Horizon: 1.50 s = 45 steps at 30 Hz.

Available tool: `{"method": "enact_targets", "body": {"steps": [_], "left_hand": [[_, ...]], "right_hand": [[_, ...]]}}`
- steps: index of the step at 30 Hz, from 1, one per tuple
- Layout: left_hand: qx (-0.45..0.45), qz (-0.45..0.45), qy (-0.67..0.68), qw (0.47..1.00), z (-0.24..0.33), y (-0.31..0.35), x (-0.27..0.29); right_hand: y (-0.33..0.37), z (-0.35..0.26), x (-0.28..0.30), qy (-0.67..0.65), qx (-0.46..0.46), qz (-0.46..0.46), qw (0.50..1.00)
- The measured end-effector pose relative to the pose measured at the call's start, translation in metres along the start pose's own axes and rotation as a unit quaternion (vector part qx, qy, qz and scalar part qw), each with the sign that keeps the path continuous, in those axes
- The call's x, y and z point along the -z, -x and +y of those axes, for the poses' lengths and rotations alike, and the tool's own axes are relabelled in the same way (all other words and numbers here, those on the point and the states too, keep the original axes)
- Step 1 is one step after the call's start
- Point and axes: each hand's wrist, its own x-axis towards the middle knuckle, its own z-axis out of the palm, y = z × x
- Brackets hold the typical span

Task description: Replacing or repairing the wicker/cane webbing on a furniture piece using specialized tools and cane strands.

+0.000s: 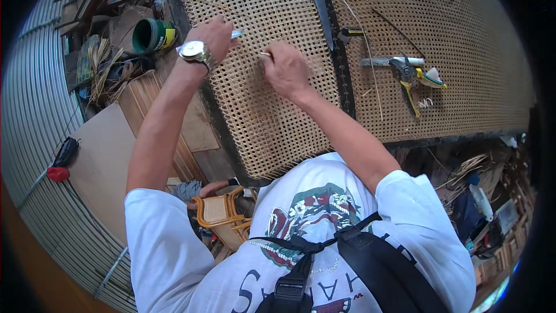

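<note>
- Your left hand (213, 37) is curled around a pale piece (236, 33), farther out.
- Your right hand (287, 69), nearer you, pinches a small tan piece (266, 54).
- The woven cane (284, 130) spreads beneath both.
- Right of them lie a knife (321, 17) and clippers (407, 72).

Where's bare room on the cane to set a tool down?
Free: on the tan woven-cane panel, the stretch right of the yellow-handled pruning shears, toward its right edge; also the left section between the bare right hand and white printed T-shirt.
Crowded: around the shears, with a silver rod, long pale cane strip, black-and-yellow tool.
</note>
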Motion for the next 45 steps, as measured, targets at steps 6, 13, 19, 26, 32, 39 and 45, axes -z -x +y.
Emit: {"method": "enact_targets", "body": {"steps": [6, 13, 19, 26, 32, 39, 45], "left_hand": [[0.022, -0.031, 0.02, 0.999, 0.002, -0.012, -0.006], [0.009, -0.042, 0.042, 0.998, 0.003, -0.014, 0.0], [0.018, -0.015, 0.085, 0.996, -0.014, -0.011, -0.013], [0.057, 0.072, 0.107, 0.99, -0.059, 0.006, -0.005], [0.062, 0.192, 0.057, 0.978, -0.046, 0.018, 0.051], [0.211, -0.047, 0.07, 0.974, -0.117, 0.017, 0.031], [0.175, -0.097, 0.193, 0.961, -0.032, 0.022, 0.003]], "right_hand": [[0.002, 0.012, -0.007, -0.029, 0.06, 0.077, 0.995], [0.003, 0.01, -0.006, -0.011, 0.062, 0.096, 0.993], [0.001, 0.007, -0.007, -0.027, 0.064, 0.077, 0.995], [-0.012, -0.002, 0.005, -0.046, 0.028, 0.011, 0.998], [-0.08, -0.032, -0.004, -0.135, 0.148, -0.037, 0.979], [-0.071, -0.03, 0.035, -0.28, -0.044, -0.069, 0.957], [-0.059, -0.012, 0.02, -0.093, -0.098, -0.122, 0.983]]}}
